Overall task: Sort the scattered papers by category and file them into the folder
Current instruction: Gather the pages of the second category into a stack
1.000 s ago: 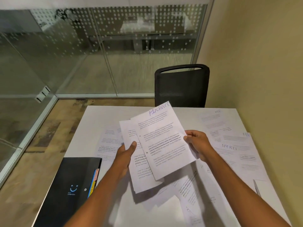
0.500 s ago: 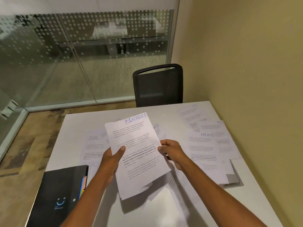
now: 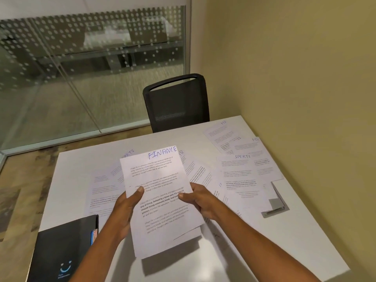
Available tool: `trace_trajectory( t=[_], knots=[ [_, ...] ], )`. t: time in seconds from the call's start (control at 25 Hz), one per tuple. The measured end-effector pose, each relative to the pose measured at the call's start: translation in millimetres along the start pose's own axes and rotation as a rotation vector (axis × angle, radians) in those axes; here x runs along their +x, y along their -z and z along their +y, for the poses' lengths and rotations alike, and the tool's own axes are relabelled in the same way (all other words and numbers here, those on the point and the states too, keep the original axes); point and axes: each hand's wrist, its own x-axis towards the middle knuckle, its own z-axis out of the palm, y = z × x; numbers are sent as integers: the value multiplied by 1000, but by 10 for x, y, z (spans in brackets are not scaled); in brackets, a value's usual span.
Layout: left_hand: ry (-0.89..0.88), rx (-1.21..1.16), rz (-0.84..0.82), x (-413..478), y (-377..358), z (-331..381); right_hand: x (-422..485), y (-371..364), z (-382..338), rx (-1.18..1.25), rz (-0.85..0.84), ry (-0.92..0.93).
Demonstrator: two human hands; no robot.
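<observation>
I hold a small stack of printed sheets (image 3: 160, 190) above the white table (image 3: 274, 237); the top sheet is headed FINANCE in blue ink. My left hand (image 3: 127, 208) grips the stack's left edge, thumb on top. My right hand (image 3: 198, 200) pinches its right edge. More sheets lie scattered on the table: one marked SPORTS (image 3: 241, 174) at the right, others (image 3: 103, 190) at the left behind the stack. The black folder (image 3: 61, 247), shut, with coloured tabs at its edge, lies at the table's front left corner.
A black mesh chair (image 3: 177, 102) stands at the table's far side. A yellow wall (image 3: 305, 78) borders the table on the right, a glass partition (image 3: 81, 68) stands behind. A grey cable port (image 3: 274, 204) sits in the tabletop at the right.
The two fanned sheets have been squared into one aligned stack between my hands. The view has swung right and downward.
</observation>
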Motion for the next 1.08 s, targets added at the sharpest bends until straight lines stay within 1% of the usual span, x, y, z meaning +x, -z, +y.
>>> trace_trajectory(
  t=[0.12,0.2,0.36,0.52,0.64,0.76,0.92,1.08],
  knots=[
    [-32,56,-15,40,-72,-126,-37,41,-12,-33,61,57],
    [-41,85,9,64,-157,-220,-46,89,-36,-81,103,74],
    [-49,142,144,93,-335,-441,-36,255,-78,-341,227,119],
    [-27,131,229,54,-470,-707,-49,463,12,-367,205,85],
    [-13,131,262,7,-555,-887,-48,613,125,-447,192,47],
    [-18,132,339,-14,-699,-967,-40,719,164,-496,163,92],
    [-52,135,385,-18,-914,-916,-72,854,64,-427,125,137],
    [-72,147,340,-27,-1093,-940,-38,1059,-37,-172,131,89]
  ],
)
